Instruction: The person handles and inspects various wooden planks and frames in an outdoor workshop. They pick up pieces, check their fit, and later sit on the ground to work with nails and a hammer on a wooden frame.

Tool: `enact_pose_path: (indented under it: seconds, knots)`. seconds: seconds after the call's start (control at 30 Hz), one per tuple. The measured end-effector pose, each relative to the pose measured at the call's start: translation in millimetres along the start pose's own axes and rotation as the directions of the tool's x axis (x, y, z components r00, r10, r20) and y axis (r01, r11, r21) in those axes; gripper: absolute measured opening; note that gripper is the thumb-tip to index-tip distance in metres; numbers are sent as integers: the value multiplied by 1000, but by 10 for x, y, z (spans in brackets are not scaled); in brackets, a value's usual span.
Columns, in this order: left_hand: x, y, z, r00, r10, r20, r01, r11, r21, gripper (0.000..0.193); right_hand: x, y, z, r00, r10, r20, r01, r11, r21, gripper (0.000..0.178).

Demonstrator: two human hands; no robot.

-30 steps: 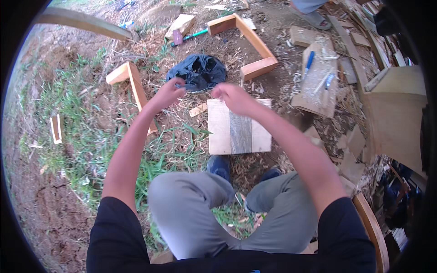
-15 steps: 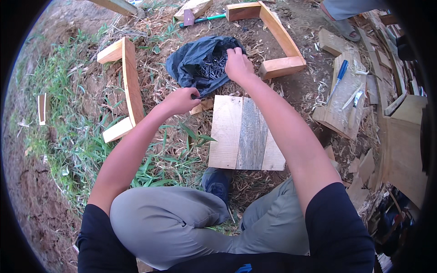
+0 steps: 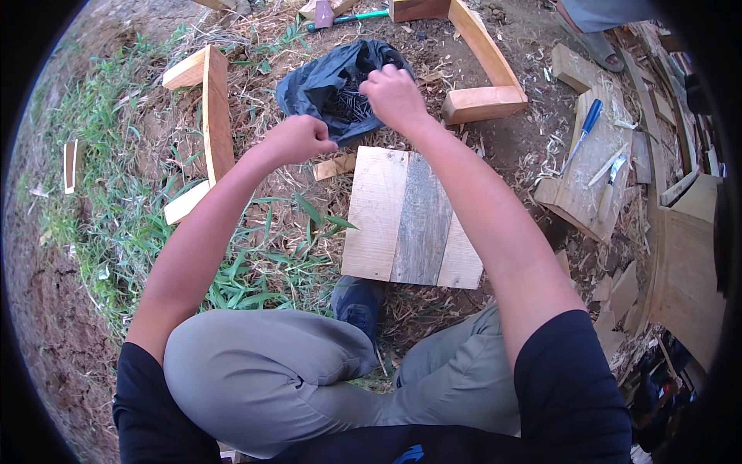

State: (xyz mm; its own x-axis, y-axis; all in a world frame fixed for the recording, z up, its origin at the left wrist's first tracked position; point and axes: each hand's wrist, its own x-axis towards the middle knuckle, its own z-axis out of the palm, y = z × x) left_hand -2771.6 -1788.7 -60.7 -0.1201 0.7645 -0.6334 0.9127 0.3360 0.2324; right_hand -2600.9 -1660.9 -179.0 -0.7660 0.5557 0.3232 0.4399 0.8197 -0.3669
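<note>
A dark plastic bag (image 3: pixel 309 81) lies on the ground ahead of me, its mouth open on a heap of nails (image 3: pixel 349 106). My left hand (image 3: pixel 300 139) is closed at the bag's near left edge and appears to pinch the plastic. Over the right side of the mouth, my right hand (image 3: pixel 394 97) has its fingers curled down by the nails; what its fingertips hold is hidden. Just nearer than the bag, a square panel of joined boards (image 3: pixel 421 220) lies flat, its right part partly covered by my right forearm.
U-shaped wooden frames stand left (image 3: pixel 216 116) and right (image 3: pixel 487 104) of the bag. Beyond it lies a hammer (image 3: pixel 323 14) with a green handle. At right, a blue-handled tool (image 3: pixel 591 117) rests on a wood block (image 3: pixel 595 170). Another person's sandalled foot (image 3: pixel 607 56) is at the upper right.
My right hand has shifted left from the bag's right rim to over the nails. My left hand has moved slightly up and left. The whole view has shifted a little.
</note>
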Motion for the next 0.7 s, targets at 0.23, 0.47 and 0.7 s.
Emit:
enact_pose_path:
  seconds: [0.23,0.47,0.7]
  knots:
    - [-30,24,177,995,85,43,-84,996,-37,33,74,-93,237,987,-93,130,113,981,-160,15]
    - [-321,-165,105,994,27,103,-4,978,-210,34,163,57,117,940,-116,321,112,993,32,14]
    - [-279,-272,95,995,34,89,-18,984,-175,33,229,179,2,920,-14,391,-71,977,201,21]
